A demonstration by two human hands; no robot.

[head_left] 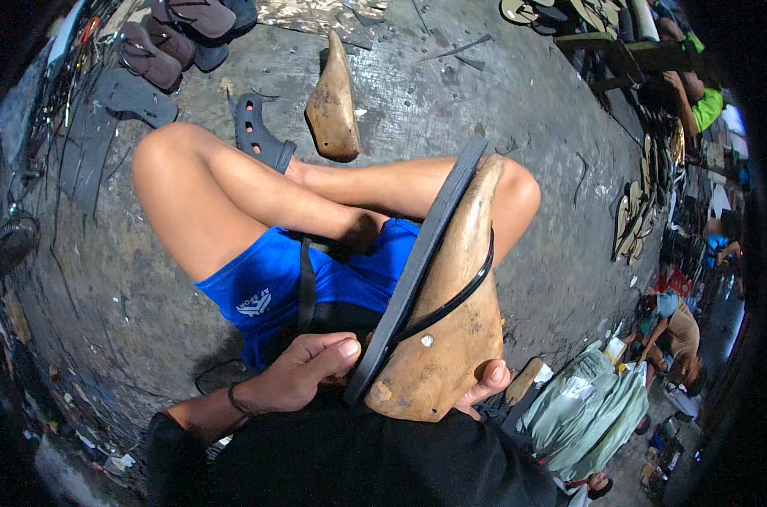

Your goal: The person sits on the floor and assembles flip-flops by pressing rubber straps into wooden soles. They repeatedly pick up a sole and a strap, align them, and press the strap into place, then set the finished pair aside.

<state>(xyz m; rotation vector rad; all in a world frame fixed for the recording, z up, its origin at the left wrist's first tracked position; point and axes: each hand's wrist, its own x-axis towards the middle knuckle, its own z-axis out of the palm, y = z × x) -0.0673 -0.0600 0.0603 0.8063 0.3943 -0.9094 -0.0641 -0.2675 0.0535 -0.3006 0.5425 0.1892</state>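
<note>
A worn wooden shoe last point(464, 338) stands tilted above my lap, its narrow toe pointing up and away from me. Along its left side lies the dark grey sole of a flip-flop point(417, 270). The flip-flop's black strap point(451, 306) wraps across the last. My right hand point(483, 387) grips the last low on its right side, thumb showing and the other fingers hidden behind it. Beside the sole's lower end is my left hand point(303, 372), closed with the thumb pressed against the curled fingers. What it pinches, if anything, is hidden.
A second wooden last point(334, 110) lies on the floor ahead, near a grey clog point(263, 135) on my foot. Brown flip-flops point(151, 52) and a loose dark sole point(136, 97) lie far left. More sandals point(633, 220) and a person in green point(703, 110) are at right.
</note>
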